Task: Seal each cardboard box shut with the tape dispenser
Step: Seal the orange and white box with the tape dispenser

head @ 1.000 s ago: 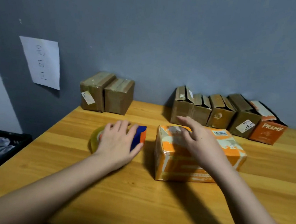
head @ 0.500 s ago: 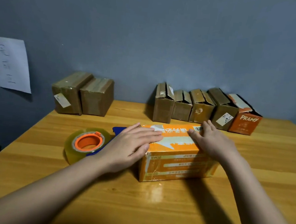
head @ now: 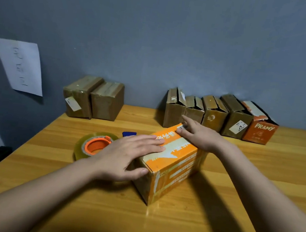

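My left hand [head: 125,156] and right hand [head: 201,136] lie flat, fingers straight, on the orange box [head: 172,161], which has turned corner-on toward me since a moment ago. The tape dispenser [head: 96,145] rests on the desk [head: 174,227] just left, released.

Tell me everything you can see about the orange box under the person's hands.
The orange box is printed cardboard, orange with white patches and white lettering, with a barcode label at its far end. It sits flaps down on the wooden table, turned at an angle, one corner toward the camera. The left hand lies flat across its near top; the right hand presses its far end.
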